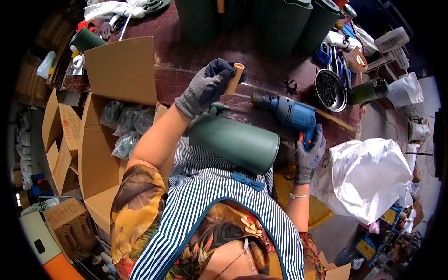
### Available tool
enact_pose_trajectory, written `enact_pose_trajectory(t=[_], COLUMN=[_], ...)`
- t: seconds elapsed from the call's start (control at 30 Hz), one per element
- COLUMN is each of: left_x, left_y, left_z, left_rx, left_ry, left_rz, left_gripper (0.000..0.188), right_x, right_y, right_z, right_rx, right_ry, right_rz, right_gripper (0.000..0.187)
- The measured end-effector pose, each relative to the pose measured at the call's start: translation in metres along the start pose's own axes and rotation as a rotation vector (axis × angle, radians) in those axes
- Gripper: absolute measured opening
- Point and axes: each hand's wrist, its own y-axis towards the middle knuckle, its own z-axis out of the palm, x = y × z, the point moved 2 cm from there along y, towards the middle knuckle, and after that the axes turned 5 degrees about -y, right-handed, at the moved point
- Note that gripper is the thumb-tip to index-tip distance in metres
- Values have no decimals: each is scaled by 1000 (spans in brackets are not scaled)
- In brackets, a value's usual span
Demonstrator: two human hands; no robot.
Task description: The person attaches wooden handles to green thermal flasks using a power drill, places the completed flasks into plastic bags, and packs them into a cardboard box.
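Tan tube [234,79], at 12 o'clock of the green cylinder [235,142], pinched by the left grip [205,87]; right grip [311,151] wrapped around the blue drill [295,113] at 2 o'clock. Apparent step: presenting tube to bit [242,95]; next calls for alignment.

Worktable [170,56]: dk. maroon top, scuffed, upper ctr. of frame. Floor [338,233]: grey, rt. & lower rt.

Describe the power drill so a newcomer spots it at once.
Start at the dark red table. At its near edge, beyond and right of the lying green cylinder, the gloved right hand holds the drill. Its blue body and dark chuck set it apart from that plain cylinder.
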Motion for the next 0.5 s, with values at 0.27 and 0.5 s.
enact_pose_trajectory(t=[0.27,0.5], left_x=[52,-5], left_y=[-51,-80], left_z=[68,12], left_rx=[-197,-599], left_ry=[-216,753], left_rz=[-33,211], left_gripper=[15,14], right_x=[139,143], right_y=[29,49], right_z=[-8,27], right_rx=[253,438], right_ry=[576,127], right_rz=[-167,-427], right_gripper=[64,47])
